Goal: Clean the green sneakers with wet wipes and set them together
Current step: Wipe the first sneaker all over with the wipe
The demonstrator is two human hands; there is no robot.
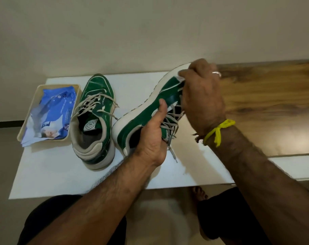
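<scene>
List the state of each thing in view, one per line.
Held sneaker: lifted, tilted on its side, laces loose.
Other sneaker: upright on the board, laces loose.
Wipes pack: lying in the tray.
Left hand: gripping the heel end.
Right hand: closed at the toe end.

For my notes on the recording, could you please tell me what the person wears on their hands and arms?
Both forearms are bare, with no sleeves. The right hand has a silver ring on one finger, and a yellow thread is knotted round that wrist, its ends hanging loose. The left hand wears nothing.
</scene>
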